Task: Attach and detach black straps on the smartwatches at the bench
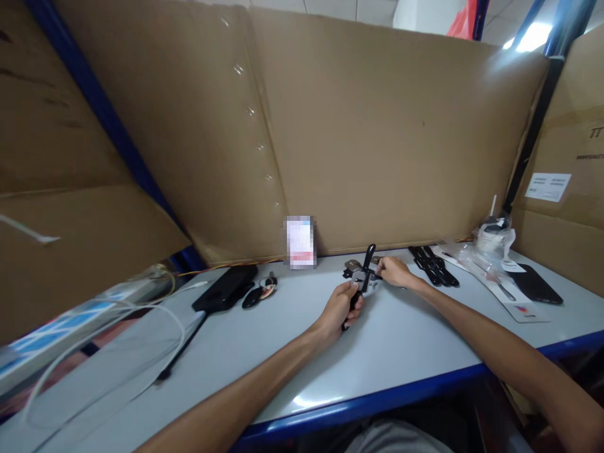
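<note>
My left hand (pixel 340 308) is closed around the lower black handle of a metal tool with black handles (pixel 369 259), which looks like a toggle clamp. Its other black handle points up, and the silver body sits between the two. Just to the right, my right hand (pixel 395 272) has its fingers pinched together beside the tool, over small parts on the table; what lies between the fingertips is too small to make out. Behind the tool lie small brownish metal pieces (pixel 352 266), partly hidden by it.
On the right are black slotted strips (pixel 433 265), a clear plastic package (pixel 491 280), a black phone (pixel 538 284) and a cup with a straw (pixel 491 242). Leftward lie a key fob (pixel 252 297), a black box (pixel 225 288), white cables and a power strip (pixel 70 327). Cardboard walls surround the table.
</note>
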`<state>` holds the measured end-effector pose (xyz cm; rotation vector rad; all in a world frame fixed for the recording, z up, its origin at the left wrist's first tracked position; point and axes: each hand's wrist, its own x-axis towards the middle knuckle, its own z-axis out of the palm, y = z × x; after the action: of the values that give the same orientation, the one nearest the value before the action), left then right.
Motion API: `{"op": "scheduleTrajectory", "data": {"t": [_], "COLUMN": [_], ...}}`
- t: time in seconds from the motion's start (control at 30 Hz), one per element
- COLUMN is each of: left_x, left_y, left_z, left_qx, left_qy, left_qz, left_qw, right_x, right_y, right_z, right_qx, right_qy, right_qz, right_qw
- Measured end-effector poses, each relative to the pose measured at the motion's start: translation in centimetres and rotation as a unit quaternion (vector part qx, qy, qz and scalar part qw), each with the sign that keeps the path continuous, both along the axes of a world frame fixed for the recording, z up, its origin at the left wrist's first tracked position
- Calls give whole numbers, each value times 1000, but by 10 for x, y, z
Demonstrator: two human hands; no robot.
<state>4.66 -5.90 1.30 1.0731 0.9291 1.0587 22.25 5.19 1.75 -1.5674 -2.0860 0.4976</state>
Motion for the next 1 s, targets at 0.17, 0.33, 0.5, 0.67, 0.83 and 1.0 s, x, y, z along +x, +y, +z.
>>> {"op": "scheduleTrajectory", "data": {"t": [0.17, 0.33, 0.5, 0.67, 0.83, 1.0], "left_x": [-2, 1, 2, 3, 4, 4], "left_y": [2, 1, 0, 0, 1, 1], "left_z": [0, 1, 2, 1, -2, 0], "left_qx": [-7, -9, -10, -4, 5, 8], "left_qy": [0, 15, 24, 37, 33, 26], "left_qz": [-5, 3, 12, 3, 5, 1], "left_qw": [1000, 1000, 1000, 999, 999, 1000], "right_x": [32, 39, -1, -17, -17, -24], "right_y": [3, -24, -49, -58, -61, -66], "right_z": [19, 40, 37, 31, 31, 24], "right_qx": [-11, -105, -131, -93, -103, -63], "right_qy": [88, 391, 393, 376, 367, 325], "right_qz": [-29, 85, 116, 101, 93, 58], "right_qw": [996, 910, 903, 916, 920, 942]}}
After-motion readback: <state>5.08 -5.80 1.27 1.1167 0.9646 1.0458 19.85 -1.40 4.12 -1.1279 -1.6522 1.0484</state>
